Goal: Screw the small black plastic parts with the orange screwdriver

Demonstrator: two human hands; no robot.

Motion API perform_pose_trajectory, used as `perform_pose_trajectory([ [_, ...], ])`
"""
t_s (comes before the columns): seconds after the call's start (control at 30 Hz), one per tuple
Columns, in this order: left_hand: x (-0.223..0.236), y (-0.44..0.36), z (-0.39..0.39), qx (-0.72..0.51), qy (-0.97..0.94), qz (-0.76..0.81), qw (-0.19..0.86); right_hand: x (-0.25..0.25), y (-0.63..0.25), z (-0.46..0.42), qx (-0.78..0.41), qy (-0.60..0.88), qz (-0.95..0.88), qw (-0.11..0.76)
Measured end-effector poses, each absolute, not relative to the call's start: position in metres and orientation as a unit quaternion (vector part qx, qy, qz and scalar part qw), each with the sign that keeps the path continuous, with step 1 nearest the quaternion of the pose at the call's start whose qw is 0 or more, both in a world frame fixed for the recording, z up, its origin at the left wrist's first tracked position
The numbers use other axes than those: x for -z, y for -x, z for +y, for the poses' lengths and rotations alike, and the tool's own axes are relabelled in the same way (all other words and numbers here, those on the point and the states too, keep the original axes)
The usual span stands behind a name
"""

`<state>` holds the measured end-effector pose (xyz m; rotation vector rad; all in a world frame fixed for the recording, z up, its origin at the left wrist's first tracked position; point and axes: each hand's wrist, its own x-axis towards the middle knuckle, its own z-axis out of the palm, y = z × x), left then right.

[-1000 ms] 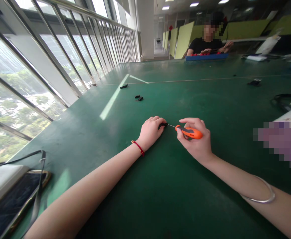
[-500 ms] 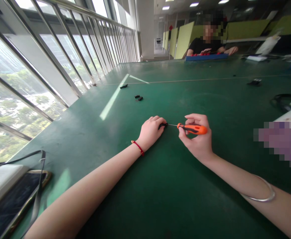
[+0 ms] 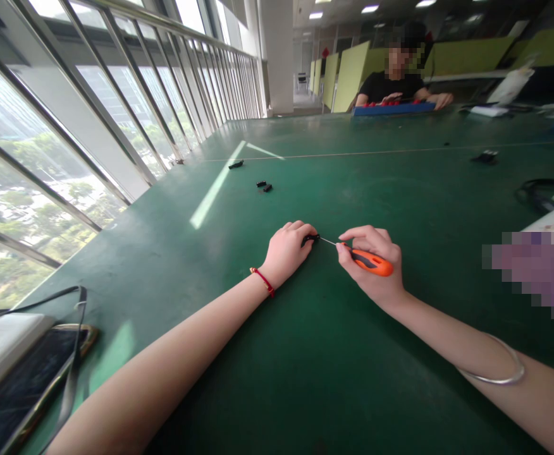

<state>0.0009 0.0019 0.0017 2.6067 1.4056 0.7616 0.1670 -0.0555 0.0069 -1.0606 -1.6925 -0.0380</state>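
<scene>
Hands, two, standing apart from each other on a green table (image 3: 277, 373).

Left hand (image 3: 286, 253), one: resting on the tabletop, its fingers pinching one small black piece (image 3: 310, 239). The piece is lying at the fingertips, its right end showing, the rest hiding under the hand. A red bracelet (image 3: 264, 282), one, is circling the wrist.

Right hand (image 3: 379, 289), one: holding one screwdriver (image 3: 372, 262) with an orange and dark handle, thumb and fingers wrapping it. The thin shaft is pointing left, its tip reaching the black piece; whether it is seating in anything is too small to tell. A silver bangle (image 3: 507, 382), one, is circling the forearm.

Loose black parts, three, beyond the left hand: two (image 3: 264, 186) are lying close together, one (image 3: 236, 164) is lying farther off to the left.

Phone (image 3: 25, 385), one, is lying at the near left beside one white box (image 3: 9, 347), a dark cord (image 3: 72, 379) crossing it.

Co-worker (image 3: 391, 86), one, is sitting at the far edge behind one blue tray (image 3: 393, 110).
</scene>
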Motion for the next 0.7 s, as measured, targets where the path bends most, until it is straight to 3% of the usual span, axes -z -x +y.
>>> perform_pose_trajectory([
  [0.23,-0.0010,-0.0007,0.0020,-0.252,-0.853,0.456,0.036,-0.0045,-0.1681,-0.0543,-0.012,0.473,-0.670,0.572],
  [0.7,-0.0031,-0.0008,0.0016,-0.233,-0.858,0.457,0.024,-0.0068,-0.1666,-0.0552,-0.009,0.476,-0.683,0.554],
])
